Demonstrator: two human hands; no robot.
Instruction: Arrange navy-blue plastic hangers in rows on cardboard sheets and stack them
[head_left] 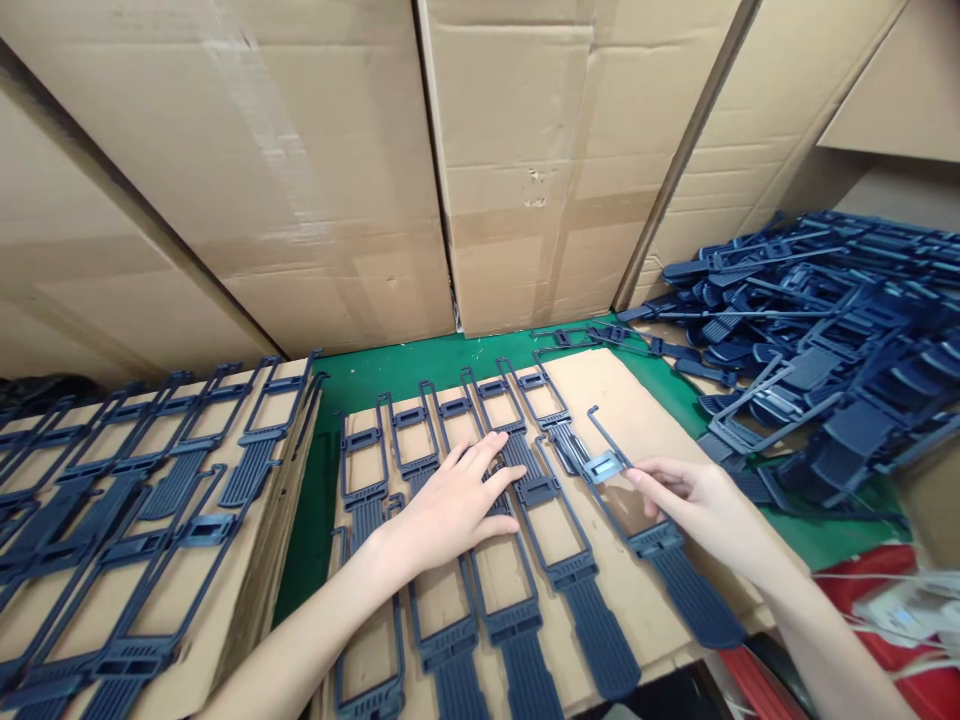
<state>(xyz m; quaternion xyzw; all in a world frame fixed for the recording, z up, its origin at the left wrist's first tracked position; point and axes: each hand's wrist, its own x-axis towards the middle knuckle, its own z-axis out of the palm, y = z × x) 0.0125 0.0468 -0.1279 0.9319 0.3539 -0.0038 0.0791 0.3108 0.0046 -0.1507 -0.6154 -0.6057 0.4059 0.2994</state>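
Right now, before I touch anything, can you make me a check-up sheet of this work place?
Surface: green tabletop under cardboard stacks.
Job's things: dark-blue parts laid in rows on the cardboard.
Clutter: tangled heap of similar parts, right; red item, unclear, below it.
Grips: left grip spread over parts; right grip pinching one part's side rail.
Cables: thin pale cords by the red item, maybe cables.
Surroundings: large cardboard panels behind.

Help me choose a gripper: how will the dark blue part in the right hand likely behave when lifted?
The dark blue part is probably fairly stiff, as its slim rails look straight. It is likely light for its size, being largely open frame. It seems unlikely to roll, given its broad, flat paddle.
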